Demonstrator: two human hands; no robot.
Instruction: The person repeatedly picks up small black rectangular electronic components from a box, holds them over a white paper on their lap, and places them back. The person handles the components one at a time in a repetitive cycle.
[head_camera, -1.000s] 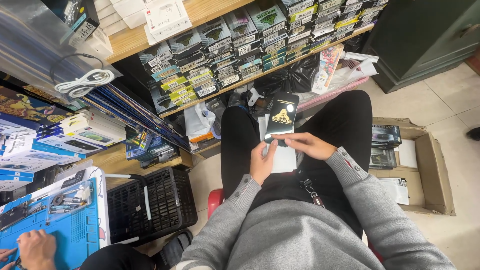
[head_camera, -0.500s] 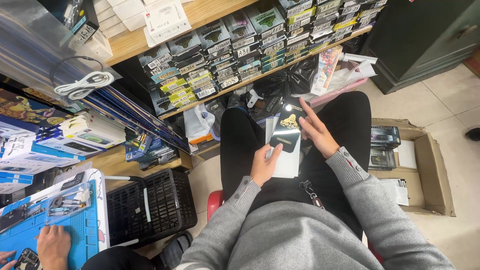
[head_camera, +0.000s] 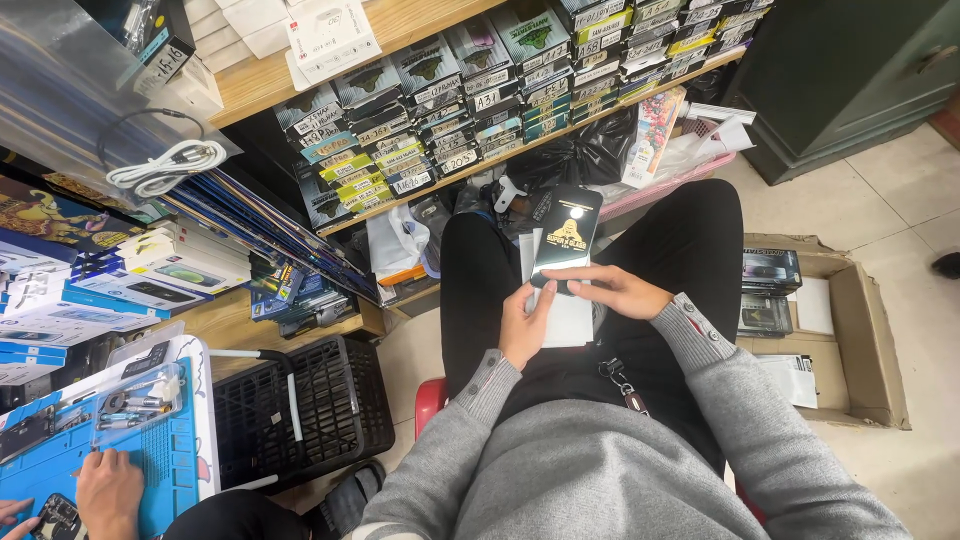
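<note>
- Person sat in a grey sweater, black trousers; view looked down onto the lap.
- Left hand (head_camera: 522, 325) curled its fingers around the lower edge of a dark flat package (head_camera: 565, 238) with a gold emblem, gripping it from below.
- Right hand (head_camera: 612, 291) lay across the package's bottom end, fingers closed on it.
- White sheet (head_camera: 568, 318) sat under the package, on the lap.
- Cardboard box (head_camera: 860, 340) stood on the floor to the right.
- Another person's hand (head_camera: 108, 490) rested on a blue bench mat (head_camera: 170, 470).
- Farther off, shelf (head_camera: 440, 75) held stacked labelled boxes.
</note>
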